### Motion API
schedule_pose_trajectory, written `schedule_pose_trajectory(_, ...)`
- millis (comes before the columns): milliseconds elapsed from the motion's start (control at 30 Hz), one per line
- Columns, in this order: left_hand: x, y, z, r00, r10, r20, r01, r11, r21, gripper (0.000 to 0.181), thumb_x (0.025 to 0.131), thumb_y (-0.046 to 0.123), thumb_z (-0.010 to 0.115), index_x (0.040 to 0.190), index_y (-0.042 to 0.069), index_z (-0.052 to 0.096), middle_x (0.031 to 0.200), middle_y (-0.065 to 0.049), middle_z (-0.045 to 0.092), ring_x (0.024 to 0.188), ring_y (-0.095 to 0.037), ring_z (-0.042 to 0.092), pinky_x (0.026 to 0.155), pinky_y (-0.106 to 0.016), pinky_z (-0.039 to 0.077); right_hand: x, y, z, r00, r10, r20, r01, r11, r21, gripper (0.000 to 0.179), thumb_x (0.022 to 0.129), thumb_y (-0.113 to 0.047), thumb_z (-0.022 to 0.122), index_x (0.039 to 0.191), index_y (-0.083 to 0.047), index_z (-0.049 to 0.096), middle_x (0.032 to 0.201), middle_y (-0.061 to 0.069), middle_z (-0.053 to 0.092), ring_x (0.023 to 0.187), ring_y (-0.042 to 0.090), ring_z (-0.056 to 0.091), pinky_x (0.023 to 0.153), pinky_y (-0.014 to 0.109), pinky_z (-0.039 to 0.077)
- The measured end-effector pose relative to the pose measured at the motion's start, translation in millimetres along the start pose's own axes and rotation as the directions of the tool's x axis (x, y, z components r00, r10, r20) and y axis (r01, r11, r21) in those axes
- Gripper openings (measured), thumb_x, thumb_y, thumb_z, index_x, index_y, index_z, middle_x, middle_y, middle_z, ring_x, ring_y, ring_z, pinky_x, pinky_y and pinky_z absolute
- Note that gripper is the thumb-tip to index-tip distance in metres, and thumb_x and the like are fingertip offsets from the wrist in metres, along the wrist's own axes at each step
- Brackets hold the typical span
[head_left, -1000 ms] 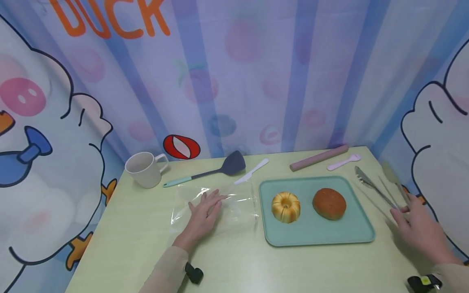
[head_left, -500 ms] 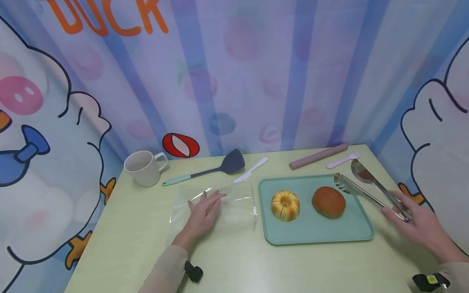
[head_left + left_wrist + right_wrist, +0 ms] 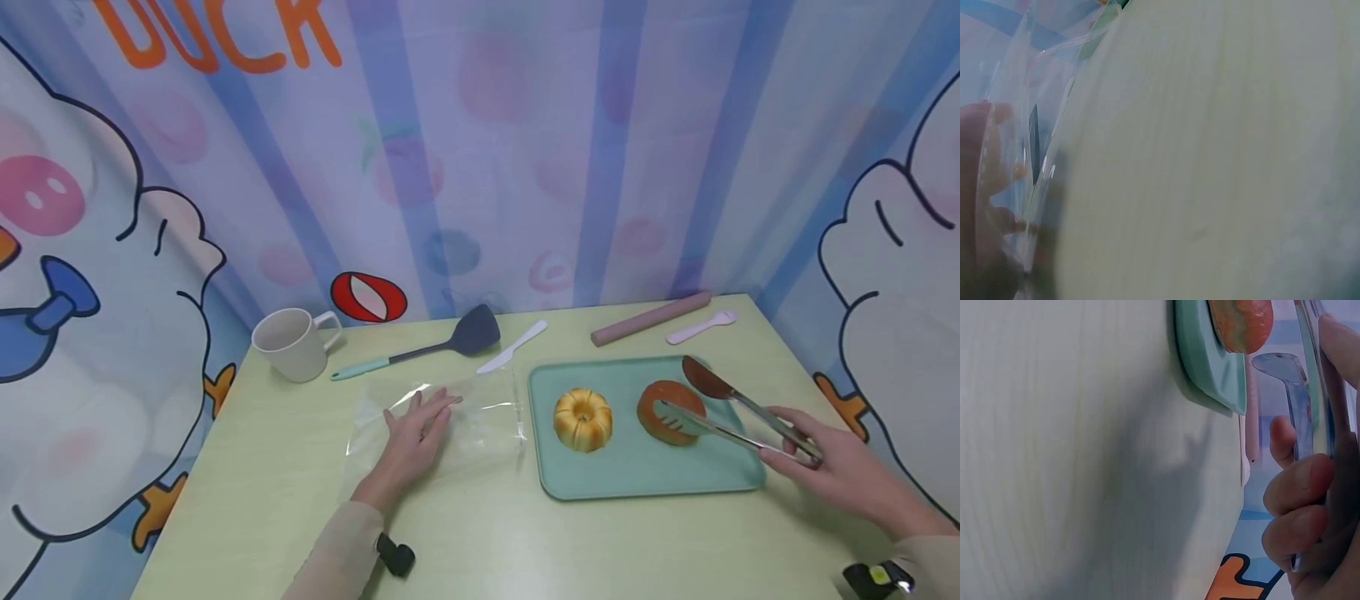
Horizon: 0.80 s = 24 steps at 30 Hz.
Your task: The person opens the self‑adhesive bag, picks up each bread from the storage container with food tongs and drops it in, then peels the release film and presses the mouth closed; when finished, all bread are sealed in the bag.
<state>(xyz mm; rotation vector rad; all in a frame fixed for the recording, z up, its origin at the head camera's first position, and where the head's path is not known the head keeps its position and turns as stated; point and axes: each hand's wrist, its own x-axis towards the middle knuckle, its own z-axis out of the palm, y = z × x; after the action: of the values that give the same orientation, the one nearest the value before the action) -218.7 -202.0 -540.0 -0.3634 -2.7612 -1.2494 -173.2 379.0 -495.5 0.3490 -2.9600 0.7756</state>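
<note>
My right hand (image 3: 843,471) grips metal serving tongs (image 3: 705,380) by the handle end, their arms spread. In the head view one tong head overlaps the round brown bun (image 3: 678,392); the other lies just beyond it. Whether metal touches the bun cannot be told. In the right wrist view, curled fingers (image 3: 1300,481) hold the tongs. A ridged yellow bread roll (image 3: 582,419) sits left of the bun on the green tray (image 3: 645,482). My left hand (image 3: 411,437) rests on a clear plastic bag (image 3: 487,417), fingers extended; film crosses the fingers in the left wrist view.
A white mug (image 3: 291,346) stands at the back left. Beside it lie a dark spatula (image 3: 476,332) with a mint handle and a pale plastic knife (image 3: 513,348). At the back right are a mauve rolling pin (image 3: 651,319) and a pale pink fork (image 3: 701,327). Curtains enclose the table.
My right hand has brought the tongs leftward from beside the tray's right edge to over the bun. The left hand stays on the bag; the breads have not moved.
</note>
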Motion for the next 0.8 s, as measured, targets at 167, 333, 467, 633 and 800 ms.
schedule_pose_trajectory(167, 0.8, -1.5, 1.3, 1.000, 0.004, 0.002, -0.004, 1.000, 0.002, 0.034, 0.113, 0.035, 0.048, 0.139, 0.029, 0.069, 0.157, -0.008, 0.053, 0.155, -0.052, 0.021, 0.109, -0.085, -0.016, -2.1, 1.6, 1.8, 1.000, -0.008, 0.010, 0.008, 1.000, -0.003, 0.061, 0.098, -0.037, 0.076, 0.143, -0.002, 0.053, 0.087, -0.001, 0.058, 0.055, 0.003, 0.040, 0.049, 0.025, 0.033)
schedule_pose_trajectory(333, 1.2, -0.1, 0.9, 1.000, -0.004, 0.007, 0.004, 1.000, 0.004, 0.034, 0.113, 0.035, 0.049, 0.139, 0.028, 0.069, 0.158, -0.008, 0.053, 0.156, -0.052, 0.020, 0.109, -0.085, -0.015, -1.9, 5.6, 2.8, 1.000, -0.023, 0.010, 0.023, 1.000, -0.002, 0.060, 0.097, -0.037, 0.076, 0.143, -0.005, 0.054, 0.086, -0.003, 0.058, 0.055, 0.002, 0.040, 0.049, 0.025, 0.032)
schedule_pose_trajectory(467, 1.7, 1.1, 0.5, 1.000, -0.006, 0.007, 0.006, 1.000, 0.010, 0.034, 0.113, 0.033, 0.049, 0.139, 0.027, 0.069, 0.158, -0.010, 0.053, 0.156, -0.052, 0.020, 0.108, -0.086, -0.015, -2.0, 8.2, 4.6, 0.999, -0.040, 0.031, 0.039, 0.999, 0.008, 0.059, 0.097, -0.036, 0.077, 0.143, -0.007, 0.055, 0.085, -0.004, 0.058, 0.053, 0.002, 0.040, 0.047, 0.025, 0.034)
schedule_pose_trajectory(633, 1.5, 2.0, 0.1, 1.000, -0.016, 0.009, 0.016, 1.000, 0.013, 0.034, 0.113, 0.033, 0.048, 0.139, 0.027, 0.069, 0.158, -0.009, 0.052, 0.156, -0.052, 0.020, 0.109, -0.085, -0.015, -1.2, 8.3, 5.3, 0.996, -0.051, 0.071, 0.050, 0.999, 0.016, 0.060, 0.098, -0.036, 0.075, 0.145, -0.005, 0.053, 0.085, -0.004, 0.058, 0.053, 0.003, 0.041, 0.048, 0.025, 0.036)
schedule_pose_trajectory(800, 1.1, 1.4, 1.6, 1.000, -0.002, -0.017, 0.002, 1.000, 0.026, 0.034, 0.113, 0.033, 0.049, 0.138, 0.027, 0.070, 0.157, -0.009, 0.054, 0.155, -0.053, 0.023, 0.109, -0.086, -0.014, 1.6, 5.2, 4.5, 0.994, -0.060, 0.093, 0.060, 0.998, 0.005, 0.064, 0.098, -0.038, 0.076, 0.146, -0.004, 0.051, 0.086, -0.003, 0.059, 0.054, 0.003, 0.042, 0.048, 0.025, 0.037)
